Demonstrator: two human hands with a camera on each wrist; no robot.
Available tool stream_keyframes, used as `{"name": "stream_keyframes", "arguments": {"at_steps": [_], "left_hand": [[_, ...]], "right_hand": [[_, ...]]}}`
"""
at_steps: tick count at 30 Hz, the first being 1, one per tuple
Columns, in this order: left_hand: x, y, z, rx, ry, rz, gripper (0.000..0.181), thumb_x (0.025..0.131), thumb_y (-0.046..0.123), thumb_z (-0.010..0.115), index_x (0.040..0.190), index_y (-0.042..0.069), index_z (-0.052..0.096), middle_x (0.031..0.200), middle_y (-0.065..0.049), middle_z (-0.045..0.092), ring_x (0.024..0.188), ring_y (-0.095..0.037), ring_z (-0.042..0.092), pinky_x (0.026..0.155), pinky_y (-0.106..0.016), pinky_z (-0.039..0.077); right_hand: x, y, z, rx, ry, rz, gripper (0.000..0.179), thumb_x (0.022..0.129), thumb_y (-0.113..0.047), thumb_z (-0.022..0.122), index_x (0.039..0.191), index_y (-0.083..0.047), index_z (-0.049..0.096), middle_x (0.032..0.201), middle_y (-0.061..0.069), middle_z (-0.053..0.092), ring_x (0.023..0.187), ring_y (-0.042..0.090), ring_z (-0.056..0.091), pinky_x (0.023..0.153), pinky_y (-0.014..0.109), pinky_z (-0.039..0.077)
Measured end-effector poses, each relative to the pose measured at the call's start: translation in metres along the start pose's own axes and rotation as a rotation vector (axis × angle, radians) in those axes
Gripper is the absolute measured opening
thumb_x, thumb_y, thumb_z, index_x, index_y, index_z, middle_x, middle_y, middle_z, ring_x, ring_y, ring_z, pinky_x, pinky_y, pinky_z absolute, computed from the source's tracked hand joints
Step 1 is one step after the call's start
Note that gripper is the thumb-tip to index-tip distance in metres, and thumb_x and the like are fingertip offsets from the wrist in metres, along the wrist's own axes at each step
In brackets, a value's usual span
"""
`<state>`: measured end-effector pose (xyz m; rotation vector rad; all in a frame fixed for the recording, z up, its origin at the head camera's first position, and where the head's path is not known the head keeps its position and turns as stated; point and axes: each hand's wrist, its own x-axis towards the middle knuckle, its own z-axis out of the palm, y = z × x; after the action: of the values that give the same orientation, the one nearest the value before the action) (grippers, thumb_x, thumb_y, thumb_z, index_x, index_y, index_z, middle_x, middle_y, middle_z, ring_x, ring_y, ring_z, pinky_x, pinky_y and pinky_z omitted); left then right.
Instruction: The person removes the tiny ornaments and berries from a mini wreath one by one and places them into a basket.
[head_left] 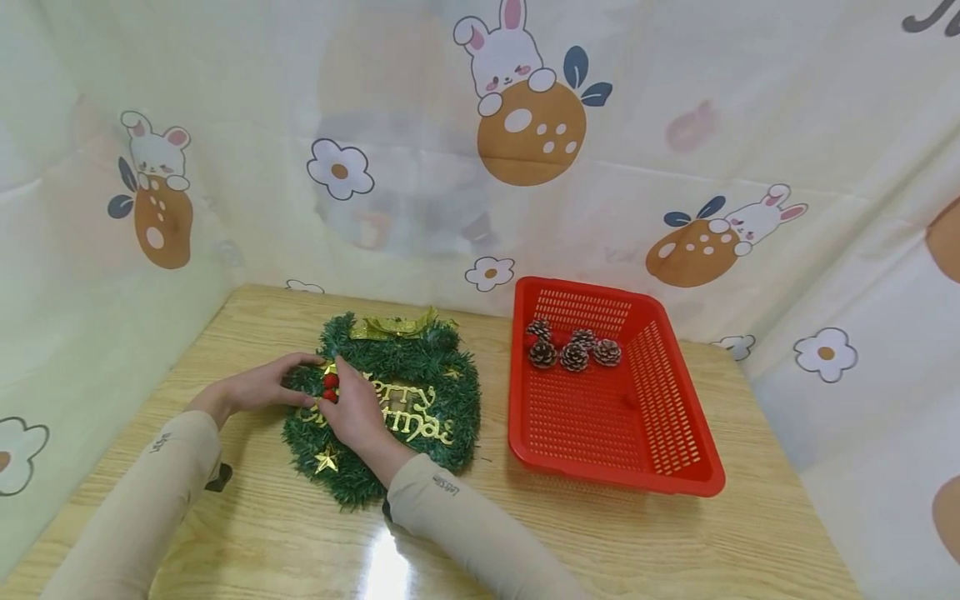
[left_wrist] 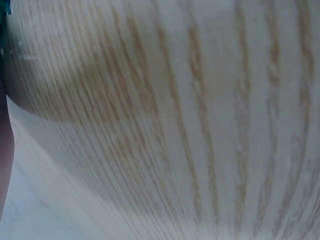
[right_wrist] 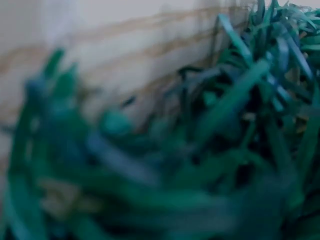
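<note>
A green tinsel Christmas wreath (head_left: pixel 465 400) lies on the table, with gold "Merry Christmas" lettering (head_left: pixel 429 427) across its middle. Gold stars (head_left: pixel 326 459) dot it, and a gold bow (head_left: pixel 397 327) tops it. My left hand (head_left: pixel 258 385) grips the wreath's left side, thumb and fingers spread around the tinsel. Just inside that, my right hand (head_left: pixel 358 410) reaches over the wreath and pinches a pair of red berries (head_left: pixel 330 387). Green tinsel (right_wrist: pixel 150 175) fills the right wrist view, blurred. Only a sliver of the left hand shows in the left wrist view.
To the right stands a red plastic basket (head_left: pixel 585 425) with several pine cones (head_left: pixel 574 357) and some red pieces at its back left. The wooden table (head_left: pixel 247 533) meets a curtain printed with rabbits (head_left: pixel 420 225) at the back and sides.
</note>
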<state>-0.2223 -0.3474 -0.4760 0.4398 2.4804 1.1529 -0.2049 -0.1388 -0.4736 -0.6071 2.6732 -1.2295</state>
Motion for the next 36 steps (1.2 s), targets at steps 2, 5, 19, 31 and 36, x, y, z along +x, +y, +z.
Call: {"name": "stream_keyframes", "arguments": {"at_steps": [2, 5, 19, 31, 36], "left_hand": [[0.0, 0.001, 0.0, 0.0, 0.001, 0.003, 0.075, 0.091, 0.03, 0.071, 0.15, 0.005, 0.031, 0.154, -0.024, 0.025, 0.14, -0.052, 0.018, 0.107, -0.069, 0.021], [0.0, 0.001, 0.0, 0.0, 0.002, 0.009, 0.074, 0.091, 0.029, 0.071, 0.15, 0.005, 0.032, 0.154, -0.025, 0.025, 0.139, -0.052, 0.019, 0.107, -0.069, 0.021], [0.001, 0.0, 0.0, -0.004, 0.005, 0.001, 0.075, 0.09, 0.03, 0.072, 0.15, 0.005, 0.032, 0.154, -0.025, 0.026, 0.139, -0.053, 0.02, 0.107, -0.069, 0.021], [0.001, -0.001, -0.001, 0.005, 0.003, -0.013, 0.076, 0.091, 0.032, 0.071, 0.151, 0.007, 0.031, 0.155, -0.026, 0.022, 0.139, -0.053, 0.019, 0.107, -0.07, 0.019], [0.001, 0.0, -0.001, 0.002, -0.001, -0.021, 0.076, 0.091, 0.032, 0.071, 0.151, 0.008, 0.031, 0.155, -0.026, 0.022, 0.139, -0.053, 0.02, 0.107, -0.069, 0.021]], "right_hand": [[0.0, -0.001, 0.001, -0.021, 0.006, -0.011, 0.069, 0.093, -0.018, 0.069, 0.152, -0.01, 0.035, 0.15, 0.005, 0.044, 0.133, 0.021, 0.045, 0.103, 0.031, 0.044], [0.0, -0.001, 0.001, -0.039, 0.014, -0.038, 0.066, 0.094, -0.013, 0.066, 0.152, -0.008, 0.034, 0.149, 0.007, 0.044, 0.129, 0.02, 0.05, 0.1, 0.03, 0.046], [-0.002, -0.003, -0.002, -0.046, -0.004, -0.047, 0.056, 0.098, -0.008, 0.058, 0.151, -0.007, 0.037, 0.143, 0.009, 0.051, 0.116, 0.018, 0.06, 0.086, 0.025, 0.052], [-0.004, -0.007, -0.016, 0.057, -0.008, 0.014, 0.056, 0.098, -0.005, 0.056, 0.151, -0.011, 0.038, 0.146, 0.008, 0.048, 0.054, 0.011, 0.051, 0.053, 0.022, 0.044], [-0.002, -0.008, -0.025, 0.074, 0.017, 0.015, 0.057, 0.098, -0.005, 0.057, 0.151, -0.011, 0.037, 0.148, 0.007, 0.047, 0.044, 0.009, 0.039, 0.045, 0.022, 0.038]]}}
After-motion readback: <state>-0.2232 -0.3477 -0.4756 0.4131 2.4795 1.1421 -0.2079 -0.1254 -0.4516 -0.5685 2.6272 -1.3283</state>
